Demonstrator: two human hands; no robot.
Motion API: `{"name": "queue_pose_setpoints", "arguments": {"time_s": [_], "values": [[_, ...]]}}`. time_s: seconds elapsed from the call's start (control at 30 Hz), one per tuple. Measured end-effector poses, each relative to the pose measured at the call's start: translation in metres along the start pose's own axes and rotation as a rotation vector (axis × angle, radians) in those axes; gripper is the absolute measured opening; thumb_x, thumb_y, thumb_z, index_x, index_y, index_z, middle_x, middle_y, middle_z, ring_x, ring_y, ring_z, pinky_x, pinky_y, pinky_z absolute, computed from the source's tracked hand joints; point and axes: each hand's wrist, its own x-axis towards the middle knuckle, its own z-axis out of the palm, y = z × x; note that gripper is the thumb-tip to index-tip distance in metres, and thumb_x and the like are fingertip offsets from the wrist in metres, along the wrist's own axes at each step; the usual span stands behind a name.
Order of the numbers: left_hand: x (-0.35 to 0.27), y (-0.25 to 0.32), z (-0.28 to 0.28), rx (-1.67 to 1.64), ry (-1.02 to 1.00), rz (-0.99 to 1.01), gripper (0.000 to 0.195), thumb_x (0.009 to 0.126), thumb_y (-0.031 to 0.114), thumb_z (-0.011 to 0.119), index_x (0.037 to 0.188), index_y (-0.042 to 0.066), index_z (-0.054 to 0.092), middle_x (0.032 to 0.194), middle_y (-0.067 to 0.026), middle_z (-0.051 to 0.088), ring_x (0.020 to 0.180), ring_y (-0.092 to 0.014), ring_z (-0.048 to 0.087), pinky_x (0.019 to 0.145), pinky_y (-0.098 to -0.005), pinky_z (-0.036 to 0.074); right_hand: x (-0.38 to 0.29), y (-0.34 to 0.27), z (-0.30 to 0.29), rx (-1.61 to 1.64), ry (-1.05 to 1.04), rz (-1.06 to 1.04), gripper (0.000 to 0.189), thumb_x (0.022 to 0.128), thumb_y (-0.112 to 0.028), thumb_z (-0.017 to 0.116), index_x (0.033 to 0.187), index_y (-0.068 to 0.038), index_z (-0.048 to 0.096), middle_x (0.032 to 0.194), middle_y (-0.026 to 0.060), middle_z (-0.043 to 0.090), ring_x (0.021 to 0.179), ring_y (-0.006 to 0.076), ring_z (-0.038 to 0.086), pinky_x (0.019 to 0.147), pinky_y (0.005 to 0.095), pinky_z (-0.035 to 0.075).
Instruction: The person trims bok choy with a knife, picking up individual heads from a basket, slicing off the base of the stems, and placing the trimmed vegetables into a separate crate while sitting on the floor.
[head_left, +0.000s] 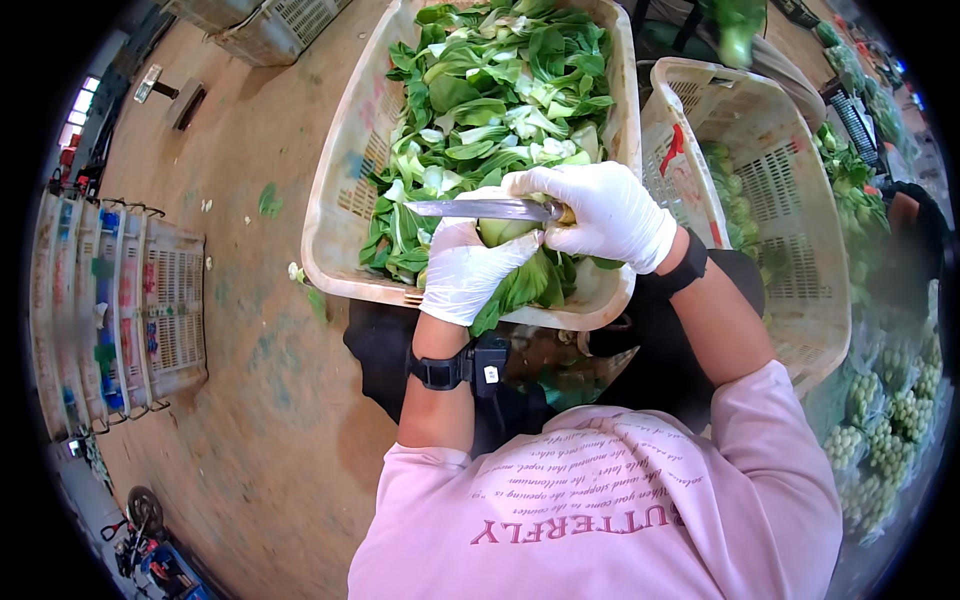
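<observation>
My left hand (469, 262), in a white glove, is closed around a head of bok choy (506, 231), whose leaves hang down towards my body. My right hand (604, 214), also gloved, grips the handle of a knife (480, 208). The blade lies level across the pale base of the bok choy and points left. Whether it touches the stem cannot be told. Both hands are above the near end of a large plastic crate (326, 217), which holds many loose bok choy leaves (480, 112).
On the right stands a second crate (821, 247) with bok choy heads inside. Bagged vegetables (892, 420) lie beyond it. Stacked crates (120, 315) stand at the left. Part of another person (787, 82) shows at the top right. Leaf scraps (270, 201) lie on the floor.
</observation>
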Motion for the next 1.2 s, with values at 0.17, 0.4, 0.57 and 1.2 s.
{"name": "queue_pose_setpoints", "arguments": {"time_s": [0.17,0.4,0.57,1.2], "values": [[-0.003,0.002,-0.004,-0.044,-0.071,-0.127,0.046,0.067,0.016,0.08,0.106,0.002,0.061,0.099,-0.0065,0.063,0.088,-0.016,0.06,0.082,-0.0288,0.047,-0.001,0.014,-0.009,0.027,0.052,0.051,0.033,0.069,-0.017,0.065,0.102,-0.013,0.062,0.077,0.01,0.064,0.069,0.0269,0.064,0.062,0.0333,0.051],[-0.004,-0.007,-0.042,-0.609,0.031,0.049,0.095,0.063,0.05,0.079,0.133,-0.001,0.039,0.119,-0.0139,0.056,0.109,-0.025,0.056,0.094,-0.0382,0.047,-0.002,0.065,-0.027,-0.019,0.433,0.094,0.029,0.08,-0.014,0.067,0.107,-0.004,0.062,0.092,0.0109,0.068,0.085,0.0184,0.064,0.077,0.0272,0.049],[-0.002,-0.015,-0.038,-0.63,0.165,0.033,0.08,0.069,0.036,0.08,0.131,0.001,0.043,0.117,-0.0092,0.056,0.107,-0.02,0.056,0.095,-0.0335,0.045,0.001,0.02,-0.019,0.444,0.474,0.323,0.023,0.083,-0.016,0.069,0.097,0.0,0.062,0.084,0.0067,0.065,0.08,0.0107,0.061,0.072,0.0246,0.049],[-0.001,-0.012,-0.045,-0.885,0.501,0.145,0.06,0.081,0.031,0.067,0.128,0.001,0.044,0.122,-0.014,0.053,0.113,-0.027,0.053,0.098,-0.0421,0.043,-0.004,0.047,-0.01,0.111,0.22,0.27,0.016,0.077,-0.015,0.064,0.09,-0.005,0.063,0.082,0.0148,0.064,0.075,0.0318,0.063,0.067,0.0355,0.05]]}}
